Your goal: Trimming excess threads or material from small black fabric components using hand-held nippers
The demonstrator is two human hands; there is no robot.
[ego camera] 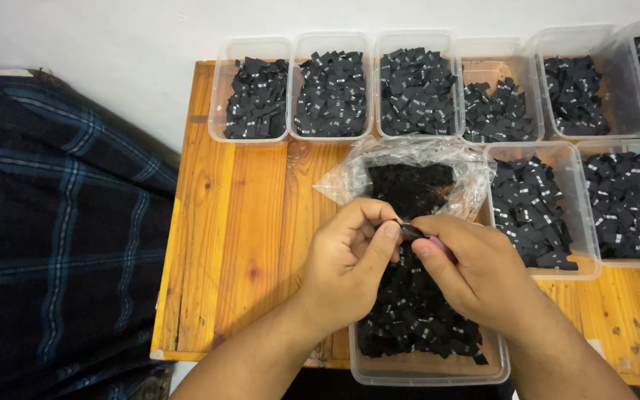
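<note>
My left hand and my right hand meet over the middle of a wooden table. Both pinch the same small black fabric label between thumb and fingers. Under my hands stands a clear plastic tub heaped with black labels. Just beyond my hands lies an open clear plastic bag with more black labels inside.
Several clear tubs of black labels line the far edge of the table, and two more stand at the right. A dark plaid cloth lies left of the table. A white wall is behind.
</note>
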